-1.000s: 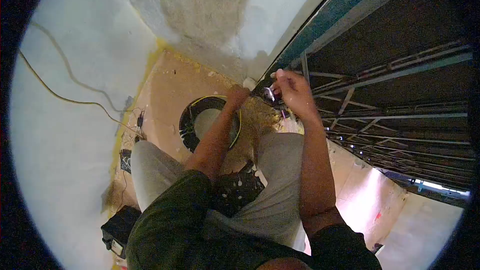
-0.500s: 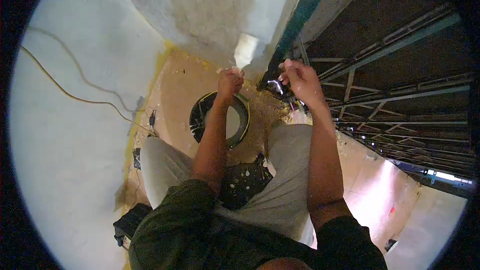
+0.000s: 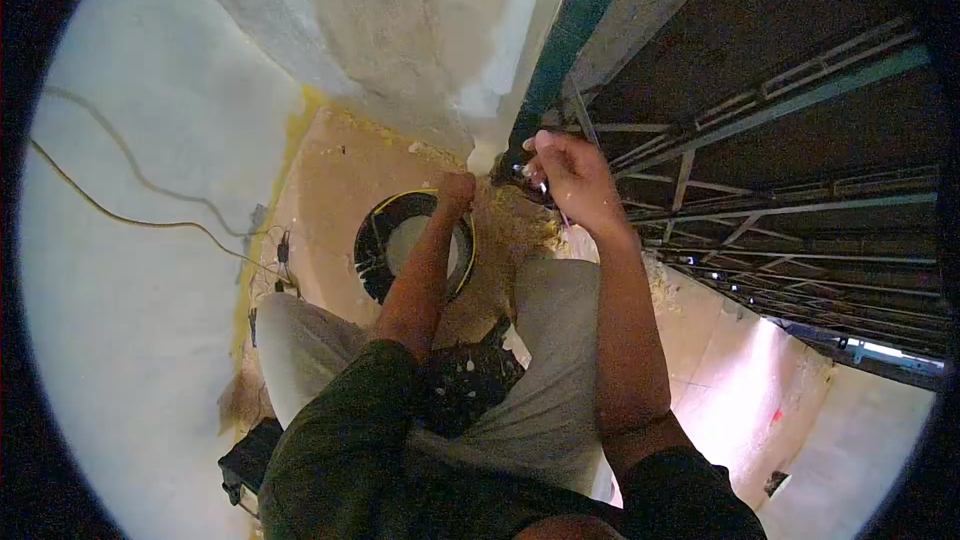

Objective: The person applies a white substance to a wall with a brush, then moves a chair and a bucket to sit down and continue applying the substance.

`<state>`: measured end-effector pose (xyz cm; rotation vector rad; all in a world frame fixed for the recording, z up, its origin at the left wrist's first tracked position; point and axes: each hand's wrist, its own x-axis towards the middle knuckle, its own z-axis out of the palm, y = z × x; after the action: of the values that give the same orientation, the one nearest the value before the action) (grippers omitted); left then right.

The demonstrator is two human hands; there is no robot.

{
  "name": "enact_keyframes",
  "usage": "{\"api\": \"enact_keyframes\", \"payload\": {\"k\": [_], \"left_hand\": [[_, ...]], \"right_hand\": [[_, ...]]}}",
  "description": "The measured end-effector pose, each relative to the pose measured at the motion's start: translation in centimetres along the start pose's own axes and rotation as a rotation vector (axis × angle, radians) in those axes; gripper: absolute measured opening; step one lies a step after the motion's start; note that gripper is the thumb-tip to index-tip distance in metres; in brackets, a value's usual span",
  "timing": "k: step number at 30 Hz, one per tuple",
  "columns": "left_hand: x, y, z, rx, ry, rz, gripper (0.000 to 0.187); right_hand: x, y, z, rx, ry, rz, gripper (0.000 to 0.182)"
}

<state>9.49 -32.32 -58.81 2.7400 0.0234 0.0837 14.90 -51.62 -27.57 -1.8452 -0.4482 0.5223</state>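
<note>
My left hand (image 3: 458, 188) is closed around the handle of what looks like a putty knife. The knife's pale, flared blade (image 3: 485, 157) is low at the wall corner, beside the dark green post (image 3: 540, 80). Just below this hand stands a round black bucket (image 3: 372, 262) with a pale inside, partly covered by my left forearm. My right hand (image 3: 582, 180) is raised on the right near the post, its fingers curled together. Whatever they may hold is hidden. Ahead, the grey wall (image 3: 370, 20) shows a darker patch and a whitish smear along its right edge.
A yellow cable (image 3: 130, 192) runs along the white wall at left down to a connector (image 3: 283, 252). A black box-like object (image 3: 250, 460) lies at lower left. Steel trusses (image 3: 780, 205) span the dark opening at right. Yellowish crumbs lie on the floor (image 3: 320, 200).
My left hand has lowered with the putty knife, and its blade has come down from the wall face to the corner. The view has shifted slightly; my right hand stays raised and curled.
</note>
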Motion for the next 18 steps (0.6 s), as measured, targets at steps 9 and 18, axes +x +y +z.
{"api": "enact_keyframes", "payload": {"k": [9,18], "left_hand": [[1.5,-1.3,5.2,-0.325,-0.172,-0.592,0.037],[-2.0,6.0,-3.0,-0.349,0.055,-0.684,0.034]], "right_hand": [[0.5,-0.4,0.5,-0.082,-0.001,0.034,0.036],[1.1,2.0,1.0,-0.376,-0.186,0.139,0.039]]}}
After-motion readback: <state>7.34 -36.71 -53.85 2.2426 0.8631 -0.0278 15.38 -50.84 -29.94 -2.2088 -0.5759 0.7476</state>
